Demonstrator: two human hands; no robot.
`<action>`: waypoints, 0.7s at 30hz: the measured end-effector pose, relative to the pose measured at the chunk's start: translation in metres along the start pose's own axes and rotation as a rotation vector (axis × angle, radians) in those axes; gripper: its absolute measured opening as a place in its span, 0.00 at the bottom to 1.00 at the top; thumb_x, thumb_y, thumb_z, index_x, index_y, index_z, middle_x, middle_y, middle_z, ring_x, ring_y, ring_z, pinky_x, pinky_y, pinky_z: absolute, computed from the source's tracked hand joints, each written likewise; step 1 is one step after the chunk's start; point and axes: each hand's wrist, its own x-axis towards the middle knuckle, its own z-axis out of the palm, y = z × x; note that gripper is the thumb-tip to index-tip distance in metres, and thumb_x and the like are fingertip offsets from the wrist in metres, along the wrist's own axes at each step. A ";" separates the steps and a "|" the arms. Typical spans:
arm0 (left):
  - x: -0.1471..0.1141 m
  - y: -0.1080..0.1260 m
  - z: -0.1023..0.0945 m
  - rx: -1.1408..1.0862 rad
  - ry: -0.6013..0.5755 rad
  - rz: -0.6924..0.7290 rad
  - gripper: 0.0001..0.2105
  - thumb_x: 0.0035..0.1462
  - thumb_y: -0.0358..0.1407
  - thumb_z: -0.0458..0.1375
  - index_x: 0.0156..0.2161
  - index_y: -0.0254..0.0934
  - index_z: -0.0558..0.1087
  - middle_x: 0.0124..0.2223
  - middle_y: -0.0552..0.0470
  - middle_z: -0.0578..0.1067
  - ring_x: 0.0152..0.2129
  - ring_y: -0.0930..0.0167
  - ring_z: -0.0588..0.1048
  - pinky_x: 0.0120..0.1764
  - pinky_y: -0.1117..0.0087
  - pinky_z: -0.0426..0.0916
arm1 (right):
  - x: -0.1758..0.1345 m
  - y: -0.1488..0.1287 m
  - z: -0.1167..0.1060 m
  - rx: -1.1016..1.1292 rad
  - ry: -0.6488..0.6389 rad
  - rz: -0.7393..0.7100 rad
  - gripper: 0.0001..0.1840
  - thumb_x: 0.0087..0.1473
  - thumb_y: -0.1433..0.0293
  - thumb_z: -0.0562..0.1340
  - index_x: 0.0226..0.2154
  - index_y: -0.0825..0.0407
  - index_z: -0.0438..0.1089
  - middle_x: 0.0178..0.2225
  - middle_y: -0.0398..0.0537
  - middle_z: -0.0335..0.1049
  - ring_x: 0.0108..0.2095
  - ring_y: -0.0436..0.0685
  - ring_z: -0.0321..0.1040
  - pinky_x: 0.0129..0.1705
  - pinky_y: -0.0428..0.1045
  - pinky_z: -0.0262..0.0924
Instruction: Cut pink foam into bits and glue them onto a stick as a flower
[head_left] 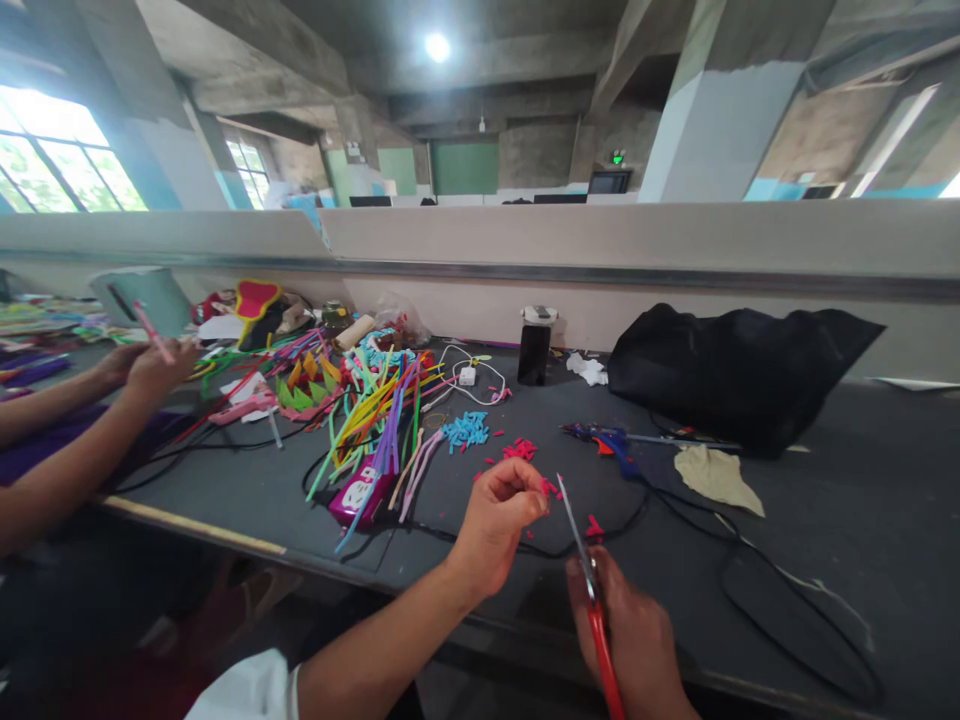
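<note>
My left hand (499,515) is closed in a pinch, with a short red pipe cleaner piece (546,487) at its fingertips. My right hand (630,625) grips red-handled scissors (592,590), their blades pointing up and away from me, just right of the pinched piece. The blades look closed or nearly so. Past my left hand lies a small pile of cut red pieces (520,449), and beside it a pile of cut blue pieces (466,430). A few stray red bits (595,526) lie near the blades.
Colourful pipe cleaners (382,410) lie across a purple box (364,497) on the left. A blue glue gun (619,452) with a trailing cord, a black bag (735,375) and a dark cup-like container (535,350) stand beyond. At far left, another person's hands (161,370) hold something pink.
</note>
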 end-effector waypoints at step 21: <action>-0.001 0.001 -0.001 -0.127 -0.060 -0.063 0.04 0.37 0.27 0.62 0.24 0.34 0.71 0.20 0.59 0.67 0.18 0.78 0.61 0.26 0.74 0.55 | 0.008 -0.007 -0.010 0.019 -0.018 -0.005 0.21 0.65 0.55 0.45 0.32 0.48 0.65 0.16 0.37 0.69 0.15 0.52 0.69 0.19 0.45 0.53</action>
